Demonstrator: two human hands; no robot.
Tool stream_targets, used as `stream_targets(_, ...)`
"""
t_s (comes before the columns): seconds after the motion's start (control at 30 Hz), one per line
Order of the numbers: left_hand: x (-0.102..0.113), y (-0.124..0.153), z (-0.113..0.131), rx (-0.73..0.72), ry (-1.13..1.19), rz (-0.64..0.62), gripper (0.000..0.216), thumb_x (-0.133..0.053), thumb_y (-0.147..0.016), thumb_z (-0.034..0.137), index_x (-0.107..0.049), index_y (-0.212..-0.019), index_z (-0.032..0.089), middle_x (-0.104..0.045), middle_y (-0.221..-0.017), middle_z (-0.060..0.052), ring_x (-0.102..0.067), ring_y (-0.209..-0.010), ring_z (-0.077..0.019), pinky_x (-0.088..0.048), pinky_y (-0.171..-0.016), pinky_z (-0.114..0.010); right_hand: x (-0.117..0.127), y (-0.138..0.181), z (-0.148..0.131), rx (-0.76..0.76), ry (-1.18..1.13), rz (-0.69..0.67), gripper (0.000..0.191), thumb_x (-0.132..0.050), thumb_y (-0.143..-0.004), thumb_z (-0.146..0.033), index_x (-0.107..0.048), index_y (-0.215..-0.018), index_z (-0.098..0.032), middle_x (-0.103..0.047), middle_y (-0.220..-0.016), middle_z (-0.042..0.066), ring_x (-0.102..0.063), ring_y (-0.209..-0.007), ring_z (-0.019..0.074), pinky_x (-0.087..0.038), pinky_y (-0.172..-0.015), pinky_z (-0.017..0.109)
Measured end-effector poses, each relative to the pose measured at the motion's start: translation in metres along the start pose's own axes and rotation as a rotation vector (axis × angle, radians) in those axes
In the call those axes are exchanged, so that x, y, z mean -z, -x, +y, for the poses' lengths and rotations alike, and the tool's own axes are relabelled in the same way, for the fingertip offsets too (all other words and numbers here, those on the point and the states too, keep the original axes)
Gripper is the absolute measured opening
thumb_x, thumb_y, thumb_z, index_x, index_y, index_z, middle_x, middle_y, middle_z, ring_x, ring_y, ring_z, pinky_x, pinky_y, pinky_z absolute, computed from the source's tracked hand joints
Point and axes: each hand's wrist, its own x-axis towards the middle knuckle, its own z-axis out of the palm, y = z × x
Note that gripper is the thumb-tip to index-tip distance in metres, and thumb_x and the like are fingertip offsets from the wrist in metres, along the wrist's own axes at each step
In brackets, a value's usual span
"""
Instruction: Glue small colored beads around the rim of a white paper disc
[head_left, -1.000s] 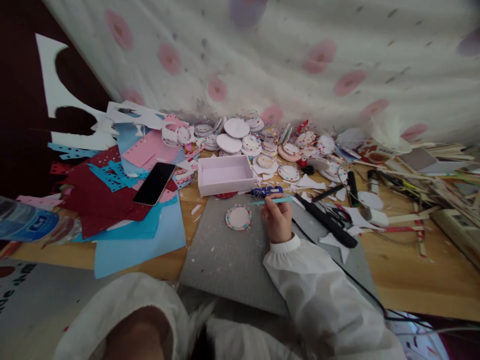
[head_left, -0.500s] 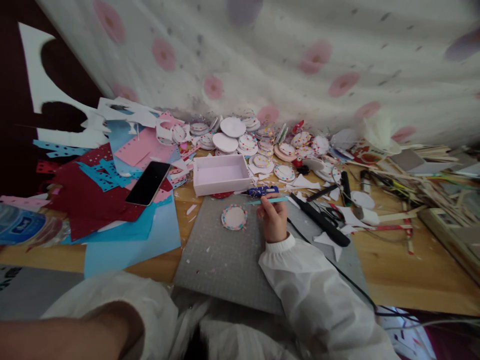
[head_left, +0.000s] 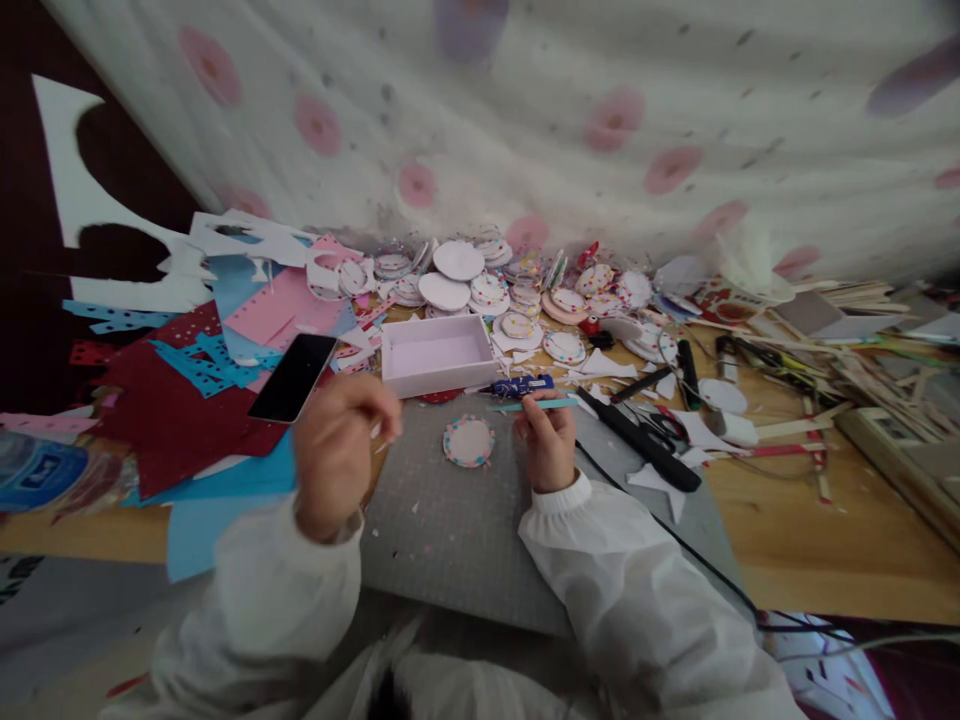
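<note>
My right hand (head_left: 550, 447) rests on the grey cutting mat (head_left: 465, 520), its fingers closed on a thin teal stick (head_left: 541, 404). Just left of it lies a white paper disc with a coloured dotted rim (head_left: 469, 441). My left hand (head_left: 337, 450) is raised above the mat's left edge, blurred by motion, fingers curled loosely; I cannot make out whether it holds anything. A blue tool (head_left: 520, 385) lies just beyond the stick.
A white open box (head_left: 435, 355) stands behind the mat. A black phone (head_left: 293, 364) lies on red and blue paper scraps at the left. Several decorated discs pile along the wall. A black glue gun (head_left: 637, 440), scissors and wooden sticks clutter the right.
My left arm has come up from the bottom left, so the hand now hovers over the mat's left edge. The right hand has stayed put with the stick.
</note>
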Motion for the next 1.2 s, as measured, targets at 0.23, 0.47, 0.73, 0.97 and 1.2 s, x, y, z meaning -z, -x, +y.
stream_targets(0.23, -0.033, -0.020, -0.055, 0.139, -0.175, -0.355, 0.015, -0.049, -0.088, 0.023, -0.060, -0.083, 0.014, -0.056, -0.068, 0.001, -0.052, -0.063, -0.0100, -0.040, -0.057, -0.020, 0.001, -0.001, -0.004, 0.025, -0.054, 0.009, 0.031, -0.074, -0.070, -0.041, -0.052, -0.082, -0.023, -0.046, -0.054, -0.009, -0.037, -0.041, 0.0065, -0.029, -0.043, 0.023)
stream_targets(0.47, -0.038, -0.017, -0.073, 0.219, -0.316, -0.590, 0.018, -0.057, -0.086, 0.032, -0.065, -0.090, 0.016, -0.059, -0.069, 0.001, -0.051, -0.061, -0.0113, -0.039, -0.056, -0.021, -0.004, -0.001, -0.006, -0.065, -0.086, -0.010, 0.032, -0.076, -0.069, -0.041, -0.052, -0.080, -0.024, -0.044, -0.056, -0.009, -0.036, -0.041, 0.0059, -0.028, -0.043, 0.022)
stream_targets(0.73, -0.030, -0.014, -0.087, 0.186, -0.291, -0.628, 0.028, -0.052, -0.087, 0.030, -0.054, -0.064, 0.015, -0.050, -0.061, 0.003, -0.045, -0.059, -0.0100, -0.033, -0.055, -0.021, 0.006, -0.008, -0.014, -0.075, -0.156, 0.031, 0.025, -0.074, -0.072, -0.035, -0.054, -0.082, -0.023, -0.041, -0.051, -0.010, -0.035, -0.043, 0.0071, -0.028, -0.043, 0.021)
stream_targets(0.97, -0.026, -0.014, -0.088, 0.247, -0.203, -0.695, 0.032, -0.053, -0.082, 0.023, -0.039, -0.054, 0.015, -0.036, -0.054, 0.005, -0.034, -0.053, -0.0076, -0.025, -0.050, -0.021, 0.004, -0.004, -0.013, -0.058, -0.089, -0.051, 0.022, -0.073, -0.074, -0.037, -0.060, -0.084, -0.022, -0.042, -0.054, -0.008, -0.036, -0.045, 0.0070, -0.031, -0.046, 0.023)
stream_targets(1.2, -0.027, -0.016, -0.082, 0.200, -0.193, -0.672, 0.044, -0.053, -0.084, 0.029, -0.030, -0.048, 0.016, -0.023, -0.051, 0.006, -0.026, -0.049, -0.0070, -0.019, -0.048, -0.024, 0.004, 0.001, -0.009, 0.048, 0.141, -0.151, 0.016, -0.073, -0.075, -0.035, -0.065, -0.081, -0.022, -0.062, -0.086, 0.001, -0.048, -0.056, 0.0094, -0.040, -0.053, 0.026)
